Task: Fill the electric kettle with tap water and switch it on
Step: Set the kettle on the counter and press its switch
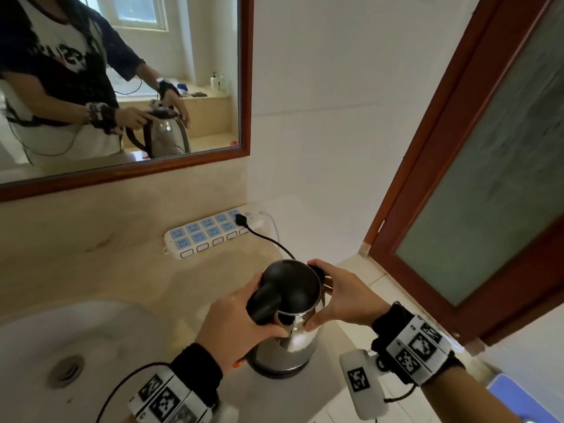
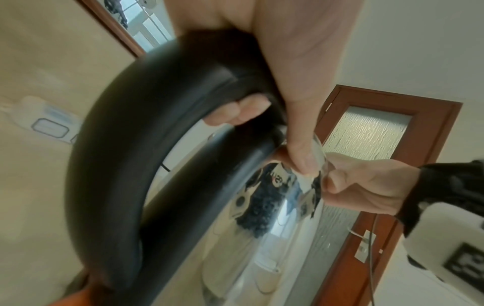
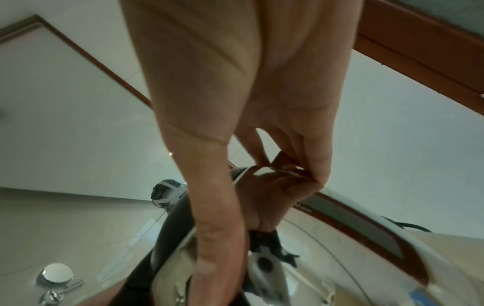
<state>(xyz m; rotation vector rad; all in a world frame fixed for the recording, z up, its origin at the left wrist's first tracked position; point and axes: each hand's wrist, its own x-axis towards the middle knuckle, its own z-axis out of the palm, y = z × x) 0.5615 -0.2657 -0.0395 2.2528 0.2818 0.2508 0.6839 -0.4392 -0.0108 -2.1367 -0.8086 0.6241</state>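
Head view: kettle [image 1: 290,328] stands upright on its base on the table [image 1: 122,270], right of the sink [image 1: 45,346], lid shut. Your left hand [image 1: 235,319] has its grip wrapped round the black handle [image 1: 264,303], thumb over the top. Your right hand [image 1: 345,296] cups the kettle's far side at the rim, fingers curled against the steel, thumb on the near wall. Cord [image 1: 268,239] runs from behind the kettle to a plug in the power strip [image 1: 210,233] by the wall. Mirror [image 1: 122,87] above reflects both hands on the kettle.
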